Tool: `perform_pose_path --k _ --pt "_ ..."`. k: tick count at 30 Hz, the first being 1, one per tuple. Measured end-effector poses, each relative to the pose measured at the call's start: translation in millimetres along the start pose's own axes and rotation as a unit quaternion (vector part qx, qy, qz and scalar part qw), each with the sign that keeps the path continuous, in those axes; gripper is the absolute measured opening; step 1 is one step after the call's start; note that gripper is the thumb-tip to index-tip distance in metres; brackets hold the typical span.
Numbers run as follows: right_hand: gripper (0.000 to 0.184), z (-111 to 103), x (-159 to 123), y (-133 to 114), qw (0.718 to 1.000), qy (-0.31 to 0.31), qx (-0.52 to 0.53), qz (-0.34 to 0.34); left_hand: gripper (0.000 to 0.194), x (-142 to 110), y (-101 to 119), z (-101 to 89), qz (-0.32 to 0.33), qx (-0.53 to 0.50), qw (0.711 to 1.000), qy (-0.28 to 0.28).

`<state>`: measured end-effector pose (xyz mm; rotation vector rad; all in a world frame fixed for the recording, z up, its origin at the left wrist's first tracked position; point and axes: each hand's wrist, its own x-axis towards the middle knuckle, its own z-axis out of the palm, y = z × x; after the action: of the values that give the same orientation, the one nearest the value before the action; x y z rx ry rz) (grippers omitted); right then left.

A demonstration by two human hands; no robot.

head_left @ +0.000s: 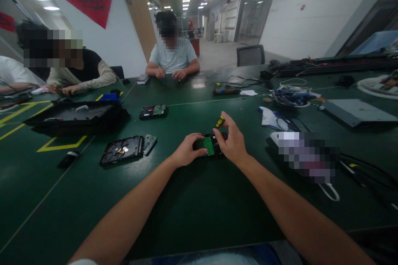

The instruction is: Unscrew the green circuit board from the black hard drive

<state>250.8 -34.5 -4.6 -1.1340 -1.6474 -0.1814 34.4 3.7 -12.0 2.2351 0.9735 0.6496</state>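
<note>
Hard drive (212, 145), board side up, lies on the green table (199, 198) straight in front of me, between my two hands. My left hand (188, 150) is clamped on its left end, the fingers over the far side and the thumb near the front edge of the green circuit board (203, 145). My right hand (233, 140) is over the other end, thumb and fingers closed around the yellow-and-black handle of what looks like a screwdriver (220, 121). Its tip is hidden from me, so I cannot tell whether it sits in a screw head. As I judge it, good work here calls for the shaft square to the casing, firm downward pressure before any twist, and a left grip that bears on the metal edges rather than the board's parts; a leaning driver could slip and scratch the board. Left of my hands lies a black drive casing (120, 151), with a loose circuit board (150, 145) against its right end. Farther off sits another hard drive with its board showing (153, 112), and across the table a person in a pale shirt (174, 56) sits with both hands at the table edge.
</note>
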Motion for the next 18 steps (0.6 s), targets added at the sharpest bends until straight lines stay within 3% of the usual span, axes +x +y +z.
perform_pose_path --k 18 --pt "0.061 0.2 -0.4 -1.6 1.0 -0.001 0.012 0.01 0.05 -0.4 1.7 -0.7 -0.003 -0.002 1.0 0.0"
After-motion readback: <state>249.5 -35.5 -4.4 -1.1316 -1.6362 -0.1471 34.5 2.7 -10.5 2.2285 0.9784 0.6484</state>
